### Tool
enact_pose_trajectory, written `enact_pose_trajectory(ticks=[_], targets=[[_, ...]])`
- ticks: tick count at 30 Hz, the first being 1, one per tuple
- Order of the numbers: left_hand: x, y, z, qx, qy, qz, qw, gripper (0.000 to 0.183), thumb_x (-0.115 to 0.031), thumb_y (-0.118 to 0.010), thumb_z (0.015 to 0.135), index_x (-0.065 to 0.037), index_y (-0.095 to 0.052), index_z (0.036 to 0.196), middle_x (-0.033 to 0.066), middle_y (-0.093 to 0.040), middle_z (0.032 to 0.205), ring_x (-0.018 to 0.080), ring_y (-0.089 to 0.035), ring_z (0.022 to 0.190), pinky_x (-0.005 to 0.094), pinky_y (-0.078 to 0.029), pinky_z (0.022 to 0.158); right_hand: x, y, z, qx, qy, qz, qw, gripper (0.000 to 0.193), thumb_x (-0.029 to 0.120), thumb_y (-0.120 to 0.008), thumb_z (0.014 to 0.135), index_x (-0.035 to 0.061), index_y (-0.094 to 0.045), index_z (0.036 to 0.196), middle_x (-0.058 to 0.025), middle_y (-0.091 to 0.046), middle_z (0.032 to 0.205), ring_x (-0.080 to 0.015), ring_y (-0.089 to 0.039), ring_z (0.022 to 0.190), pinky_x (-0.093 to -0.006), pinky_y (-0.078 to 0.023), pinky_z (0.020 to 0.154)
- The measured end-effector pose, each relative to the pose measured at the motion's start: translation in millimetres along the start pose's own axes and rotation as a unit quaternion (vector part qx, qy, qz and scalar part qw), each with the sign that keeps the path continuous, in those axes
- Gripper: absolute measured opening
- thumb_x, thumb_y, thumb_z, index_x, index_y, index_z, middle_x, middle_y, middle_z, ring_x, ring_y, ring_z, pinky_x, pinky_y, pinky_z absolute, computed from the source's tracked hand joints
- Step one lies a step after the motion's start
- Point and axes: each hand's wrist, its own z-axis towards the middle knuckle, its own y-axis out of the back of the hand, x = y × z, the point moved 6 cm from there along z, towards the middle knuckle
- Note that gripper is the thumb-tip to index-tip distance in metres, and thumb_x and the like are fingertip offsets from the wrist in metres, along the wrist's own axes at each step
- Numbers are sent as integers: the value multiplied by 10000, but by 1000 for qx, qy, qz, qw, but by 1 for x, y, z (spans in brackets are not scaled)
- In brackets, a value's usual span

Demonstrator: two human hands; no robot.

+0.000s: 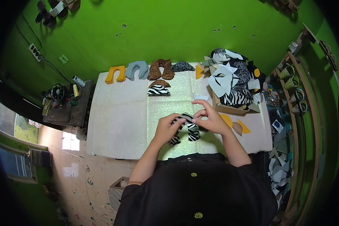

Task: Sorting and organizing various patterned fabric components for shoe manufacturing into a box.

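A U-shaped zebra-print fabric piece (193, 133) is held up over the near middle of the table, its two arms hanging toward me. My left hand (167, 129) pinches its curved top from the left, thumb laid over the edge. At the right end of the curve, my right hand (211, 119) grips it between thumb and bent fingers, with the index finger raised. The curved top shows a grey band between the hands. Fingertips hide part of the piece.
On the pale table (116, 113), yellow (119, 69), grey (142, 65) and leopard-print (155, 71) U-shaped stacks line the back. Zebra-print pieces (158, 90) lie nearer. A scrap-filled cardboard box (248, 109) stands right, with yellow offcuts (245, 127) before it. A sewing machine (58, 93) sits left.
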Motion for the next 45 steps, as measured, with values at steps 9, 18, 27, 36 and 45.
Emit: enact_pose_trajectory(ticks=[9,18,27,36,45], targets=[[49,7,-27,-189,94,-291,933,231,-179,-496,955,32,-576,1006,75,-655,820,97,-618,692,213,-486,624,-91,-10,-7,-8,-103,107,989,296,36,-664,802,14,-531,1065,-30,-628,842,-65,-581,762,-212,-466,643],[124,-20,-34,-170,213,-188,944,524,-83,-637,824,17,-374,1266,112,-619,902,154,-612,801,258,-491,691,-178,-12,-17,-154,-153,-213,953,417,181,-660,792,126,-467,1157,-156,-663,838,-258,-652,730,-382,-469,706],[148,-53,-31,-102,189,256,942,804,-302,-662,765,-6,-255,1392,260,-367,1322,387,-317,1260,471,-279,1008,-192,-25,-35,-196,-195,-427,861,589,315,-661,747,108,-433,1249,-146,-454,1184,-283,-426,1103,-465,-274,856],[152,-71,-21,-95,136,302,939,575,-221,-544,852,17,-346,1336,221,-339,1377,361,-302,1297,543,-234,1035,-204,-40,-29,-165,-144,-461,860,613,276,-602,804,88,-369,1338,-180,-429,1218,-303,-428,1091,-468,-292,855],[151,-72,-20,-82,129,333,931,568,-323,-492,886,-50,-351,1365,221,-317,1410,357,-293,1313,552,-236,1040,-195,-37,-38,-117,-95,-521,840,473,372,-507,879,172,-445,1303,-138,-377,1349,-315,-305,1263,-563,-216,938]])
